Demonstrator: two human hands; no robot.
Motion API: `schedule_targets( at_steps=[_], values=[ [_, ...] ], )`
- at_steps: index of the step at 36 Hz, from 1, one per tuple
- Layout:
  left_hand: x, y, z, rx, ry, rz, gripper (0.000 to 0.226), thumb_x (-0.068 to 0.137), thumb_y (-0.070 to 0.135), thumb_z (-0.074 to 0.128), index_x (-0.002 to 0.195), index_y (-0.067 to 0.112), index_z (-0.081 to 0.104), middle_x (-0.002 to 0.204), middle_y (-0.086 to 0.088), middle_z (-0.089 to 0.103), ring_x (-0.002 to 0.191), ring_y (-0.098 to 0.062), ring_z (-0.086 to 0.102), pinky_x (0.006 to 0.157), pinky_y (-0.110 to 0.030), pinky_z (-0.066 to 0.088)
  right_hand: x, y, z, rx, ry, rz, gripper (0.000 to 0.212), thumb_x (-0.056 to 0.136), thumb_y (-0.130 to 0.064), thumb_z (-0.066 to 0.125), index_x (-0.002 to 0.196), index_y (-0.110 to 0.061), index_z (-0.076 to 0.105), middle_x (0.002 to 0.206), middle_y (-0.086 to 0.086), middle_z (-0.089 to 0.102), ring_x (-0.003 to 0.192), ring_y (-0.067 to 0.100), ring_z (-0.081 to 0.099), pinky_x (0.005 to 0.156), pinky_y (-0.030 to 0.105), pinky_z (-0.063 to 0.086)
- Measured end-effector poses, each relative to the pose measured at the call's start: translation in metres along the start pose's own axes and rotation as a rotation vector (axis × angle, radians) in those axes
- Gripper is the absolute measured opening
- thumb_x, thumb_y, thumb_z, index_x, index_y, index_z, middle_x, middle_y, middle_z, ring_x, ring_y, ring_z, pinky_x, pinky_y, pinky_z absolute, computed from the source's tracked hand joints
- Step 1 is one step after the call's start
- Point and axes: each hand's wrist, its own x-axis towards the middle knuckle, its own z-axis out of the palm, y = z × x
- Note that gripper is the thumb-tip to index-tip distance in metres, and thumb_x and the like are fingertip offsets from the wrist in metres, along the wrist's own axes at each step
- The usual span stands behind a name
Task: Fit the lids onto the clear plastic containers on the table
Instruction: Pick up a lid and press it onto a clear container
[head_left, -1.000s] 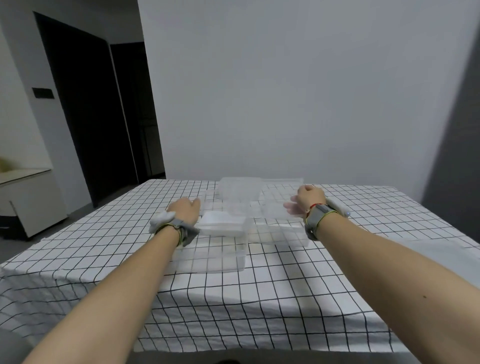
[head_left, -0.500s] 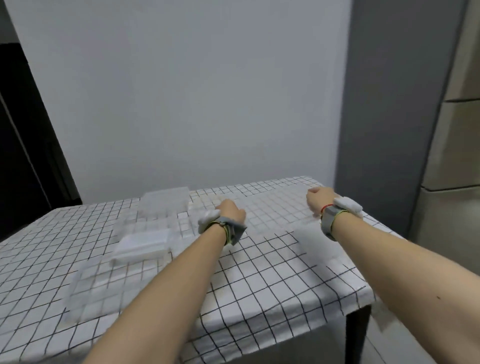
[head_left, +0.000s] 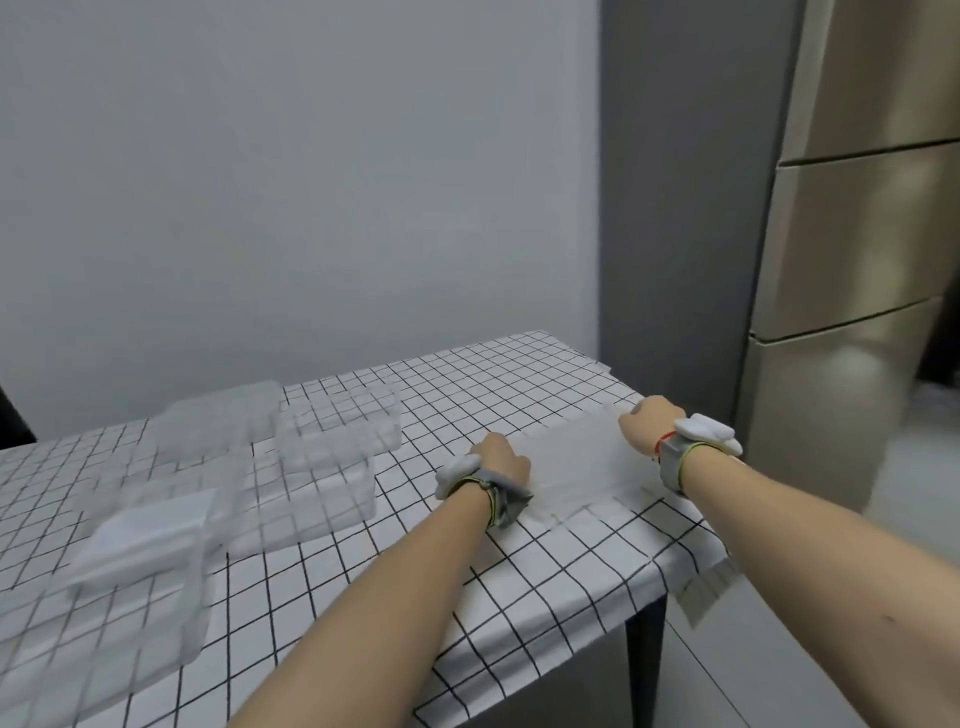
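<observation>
A flat clear lid (head_left: 571, 460) lies near the table's right edge, blurred. My left hand (head_left: 501, 460) is at its left end and my right hand (head_left: 644, 426) at its right end, knuckles up, fingers curled down over the lid's ends. Several clear plastic containers stand to the left of my hands: one nearest (head_left: 327, 467), one behind it (head_left: 218, 421), and a blurred one at the front left (head_left: 130, 613) with a whitish lid (head_left: 150, 530) on top.
The table (head_left: 545, 597) wears a white cloth with a black grid; its right corner and a dark leg are close under my right forearm. A tall metallic fridge (head_left: 841, 286) stands right of the table. A grey wall is behind.
The view swung right. Both hands left the group of containers and moved to the table's right side, where they now sit at the two ends of the flat lid.
</observation>
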Motion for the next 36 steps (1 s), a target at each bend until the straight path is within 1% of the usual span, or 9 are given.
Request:
schedule_targets(
  at_steps=[4, 8, 12, 15, 18, 23, 26, 32, 36],
  values=[
    [-0.003, 0.000, -0.001, 0.091, -0.030, 0.014, 0.009, 0.089, 0.020, 0.055, 0.092, 0.014, 0.049, 0.094, -0.009, 0.054, 0.087, -0.025, 0.057, 0.085, -0.029, 0.050, -0.013, 0.000, -0.002, -0.049, -0.017, 0.005, 0.034, 0.095, -0.026, 0.039, 0.101, -0.005, 0.066, 0.096, 0.008, 0.066, 0.090, 0.029, 0.063, 0.086, 0.031, 0.049],
    [-0.010, -0.004, -0.010, 0.109, -0.111, 0.000, 0.008, 0.087, 0.024, 0.049, 0.083, 0.017, 0.047, 0.094, -0.009, 0.063, 0.094, -0.029, 0.067, 0.089, -0.037, 0.056, -0.019, -0.010, -0.003, -0.042, -0.061, -0.031, 0.038, 0.092, -0.016, 0.048, 0.124, 0.000, 0.057, 0.125, 0.020, 0.058, 0.117, 0.037, 0.055, 0.093, 0.037, 0.045],
    [-0.010, -0.006, -0.031, 0.046, -0.012, 0.035, 0.012, 0.089, 0.026, 0.050, 0.091, 0.015, 0.054, 0.094, -0.009, 0.064, 0.085, -0.026, 0.059, 0.088, -0.037, 0.053, -0.018, -0.027, -0.004, -0.095, 0.018, -0.117, 0.036, 0.086, -0.021, 0.042, 0.110, -0.018, 0.069, 0.100, 0.006, 0.067, 0.088, 0.029, 0.065, 0.086, 0.032, 0.054],
    [-0.013, -0.027, -0.068, 0.025, 0.084, 0.036, 0.012, 0.091, 0.024, 0.049, 0.089, 0.014, 0.054, 0.085, -0.006, 0.060, 0.080, -0.026, 0.056, 0.085, -0.038, 0.053, -0.051, -0.072, 0.001, -0.059, -0.003, -0.261, 0.032, 0.094, -0.017, 0.041, 0.114, -0.016, 0.066, 0.111, 0.008, 0.068, 0.098, 0.031, 0.064, 0.077, 0.026, 0.047],
    [-0.013, -0.040, -0.098, 0.046, 0.171, 0.045, 0.014, 0.091, 0.021, 0.050, 0.083, 0.014, 0.058, 0.077, -0.005, 0.060, 0.071, -0.024, 0.054, 0.071, -0.034, 0.051, -0.064, -0.104, 0.009, -0.018, -0.034, -0.359, 0.029, 0.093, -0.018, 0.044, 0.111, -0.016, 0.067, 0.109, 0.009, 0.069, 0.083, 0.028, 0.059, 0.062, 0.024, 0.046],
    [-0.015, -0.102, -0.173, 0.079, 0.271, -0.053, 0.022, 0.090, 0.024, 0.051, 0.072, 0.014, 0.059, 0.066, -0.002, 0.058, 0.072, -0.026, 0.057, 0.064, -0.027, 0.042, -0.096, -0.188, 0.051, -0.032, -0.185, -0.592, 0.030, 0.092, -0.023, 0.046, 0.109, -0.016, 0.070, 0.106, 0.006, 0.072, 0.092, 0.025, 0.063, 0.079, 0.029, 0.051],
    [-0.022, -0.160, -0.224, 0.104, 0.313, -0.158, 0.027, 0.091, 0.023, 0.051, 0.067, 0.012, 0.056, 0.064, -0.004, 0.058, 0.068, -0.026, 0.056, 0.056, -0.027, 0.040, -0.123, -0.253, 0.091, -0.061, -0.261, -0.721, 0.031, 0.092, -0.022, 0.047, 0.110, -0.013, 0.070, 0.106, 0.009, 0.071, 0.087, 0.026, 0.059, 0.074, 0.026, 0.045],
    [-0.020, -0.235, -0.287, 0.180, 0.336, -0.281, 0.024, 0.089, 0.023, 0.048, 0.073, 0.010, 0.060, 0.075, -0.012, 0.064, 0.071, -0.030, 0.059, 0.062, -0.029, 0.044, -0.150, -0.325, 0.139, -0.178, -0.341, -0.812, 0.036, 0.094, -0.023, 0.043, 0.121, -0.012, 0.064, 0.122, 0.010, 0.066, 0.111, 0.031, 0.060, 0.096, 0.035, 0.049],
    [0.008, -0.288, -0.315, 0.179, 0.317, -0.376, 0.024, 0.086, 0.023, 0.046, 0.067, 0.013, 0.056, 0.066, -0.006, 0.061, 0.072, -0.029, 0.059, 0.062, -0.027, 0.043, -0.152, -0.374, 0.179, -0.308, -0.388, -0.844, 0.037, 0.093, -0.020, 0.041, 0.122, -0.009, 0.063, 0.126, 0.011, 0.063, 0.114, 0.033, 0.058, 0.100, 0.037, 0.047]
  ],
)
